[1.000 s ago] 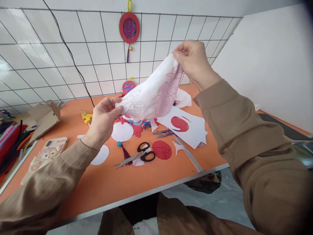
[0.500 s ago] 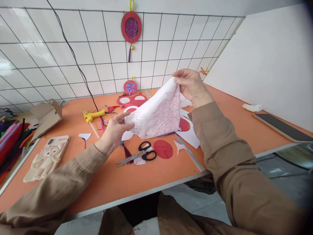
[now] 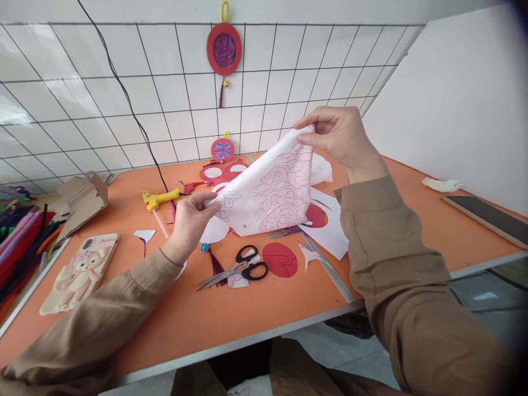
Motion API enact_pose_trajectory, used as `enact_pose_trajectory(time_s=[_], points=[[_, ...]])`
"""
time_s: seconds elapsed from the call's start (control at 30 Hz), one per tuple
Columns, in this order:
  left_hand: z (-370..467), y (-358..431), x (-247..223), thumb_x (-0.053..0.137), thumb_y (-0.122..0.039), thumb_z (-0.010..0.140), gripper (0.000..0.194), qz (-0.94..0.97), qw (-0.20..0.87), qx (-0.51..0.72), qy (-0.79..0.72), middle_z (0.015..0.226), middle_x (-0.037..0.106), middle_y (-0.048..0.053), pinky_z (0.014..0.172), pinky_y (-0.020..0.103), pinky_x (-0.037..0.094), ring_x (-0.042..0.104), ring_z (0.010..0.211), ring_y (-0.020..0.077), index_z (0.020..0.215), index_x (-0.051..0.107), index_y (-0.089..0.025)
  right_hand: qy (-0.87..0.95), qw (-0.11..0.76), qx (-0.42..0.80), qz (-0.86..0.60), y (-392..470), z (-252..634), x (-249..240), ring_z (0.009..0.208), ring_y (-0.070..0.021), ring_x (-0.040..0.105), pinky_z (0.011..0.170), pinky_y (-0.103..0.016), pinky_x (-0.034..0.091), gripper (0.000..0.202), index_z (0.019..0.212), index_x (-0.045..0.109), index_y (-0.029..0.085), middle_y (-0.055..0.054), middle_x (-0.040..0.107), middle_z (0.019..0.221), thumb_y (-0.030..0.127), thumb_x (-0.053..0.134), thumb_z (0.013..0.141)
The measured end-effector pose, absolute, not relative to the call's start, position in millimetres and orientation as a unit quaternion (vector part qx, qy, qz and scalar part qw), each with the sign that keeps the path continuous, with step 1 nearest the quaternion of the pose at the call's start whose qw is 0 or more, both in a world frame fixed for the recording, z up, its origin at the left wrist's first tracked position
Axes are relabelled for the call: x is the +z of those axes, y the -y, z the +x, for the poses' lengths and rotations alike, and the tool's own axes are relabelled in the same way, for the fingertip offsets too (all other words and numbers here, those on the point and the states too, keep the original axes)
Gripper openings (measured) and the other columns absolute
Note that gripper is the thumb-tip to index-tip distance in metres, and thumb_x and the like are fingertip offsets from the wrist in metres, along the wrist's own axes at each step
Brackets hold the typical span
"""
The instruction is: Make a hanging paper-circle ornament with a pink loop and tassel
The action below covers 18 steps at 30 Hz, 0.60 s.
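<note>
A white cloth with a pinkish petal line drawing hangs tilted above the table between my hands. My left hand pinches its lower left corner, and my right hand grips its upper right corner. Below the cloth lie black-handled scissors with their blades pointing left, partly over a small patterned scrap. Just right of them is a red oval. A dark tassel with a blue bead lies to their left. White paper with a red oval area sits partly behind the cloth.
A yellow glue gun and a phone in a bear case lie on the orange table at the left, near a cardboard box. Round red ornaments are at the tiled wall. A dark flat slab is at right.
My right hand has moved slightly right and up with its corner, and the cloth is spread a little wider. The view has shifted slightly.
</note>
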<state>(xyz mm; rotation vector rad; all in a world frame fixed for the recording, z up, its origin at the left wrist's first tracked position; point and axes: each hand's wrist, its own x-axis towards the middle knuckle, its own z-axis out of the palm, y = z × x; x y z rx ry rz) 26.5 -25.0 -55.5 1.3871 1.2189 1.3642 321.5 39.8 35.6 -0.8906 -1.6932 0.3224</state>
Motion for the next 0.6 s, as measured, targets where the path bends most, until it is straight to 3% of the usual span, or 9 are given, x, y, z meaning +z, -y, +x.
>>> enact_pose_trajectory(time_s=[0.13,0.27,0.33,0.4,0.47,0.6], points=[[25,23,-53,0.078,-0.028,0.063,0.027,0.569,0.413,0.515,-0.491,0.071,0.070,0.004,0.061,0.028,0.048,0.062,0.067,0.0161,0.087,0.075,-0.014,0.730,0.543,0.042,-0.412,-40,326,36,0.071,-0.0119,0.053,0.065,-0.031,0.044,0.020,0.074,0.072,0.019,-0.001,0.059,0.075,0.001,0.069,0.068],[26,28,-42,0.073,-0.027,0.068,0.011,0.621,0.419,0.462,-0.475,0.062,0.066,0.001,0.054,0.025,0.043,0.052,0.058,0.0111,0.071,0.074,-0.016,0.723,0.539,-0.022,-0.432,-44,324,34,0.096,-0.0161,0.060,0.078,-0.032,0.048,0.019,0.070,0.068,0.018,-0.006,0.063,0.104,-0.001,0.067,0.068],[26,34,-36,0.071,-0.027,0.071,0.012,0.641,0.428,0.442,-0.459,0.058,0.061,0.000,0.052,0.024,0.041,0.048,0.054,0.0097,0.064,0.071,-0.017,0.716,0.563,0.002,-0.412,-44,321,35,0.101,-0.0170,0.062,0.081,-0.033,0.049,0.021,0.069,0.064,0.017,-0.006,0.066,0.105,-0.004,0.064,0.070],[26,40,-30,0.071,-0.029,0.073,0.017,0.646,0.465,0.426,-0.432,0.056,0.060,0.000,0.051,0.023,0.040,0.048,0.052,0.0092,0.062,0.068,-0.017,0.693,0.606,0.071,-0.385,-41,319,38,0.087,-0.0153,0.065,0.073,-0.033,0.050,0.019,0.068,0.058,0.016,-0.003,0.066,0.083,-0.001,0.061,0.075],[26,46,-23,0.070,-0.031,0.076,0.022,0.638,0.512,0.407,-0.407,0.052,0.058,0.000,0.048,0.023,0.038,0.048,0.048,0.0089,0.061,0.064,-0.016,0.658,0.647,0.129,-0.363,-37,317,42,0.066,-0.0120,0.061,0.062,-0.031,0.048,0.020,0.067,0.052,0.018,0.002,0.056,0.063,0.007,0.062,0.080],[26,53,-14,0.071,-0.036,0.078,0.024,0.627,0.538,0.395,-0.401,0.044,0.051,-0.002,0.039,0.022,0.027,0.042,0.038,0.0071,0.067,0.063,-0.016,0.617,0.699,0.119,-0.342,-30,319,50,0.057,-0.0118,0.047,0.055,-0.032,0.043,0.023,0.062,0.050,0.024,0.001,0.048,0.062,0.018,0.070,0.070]])
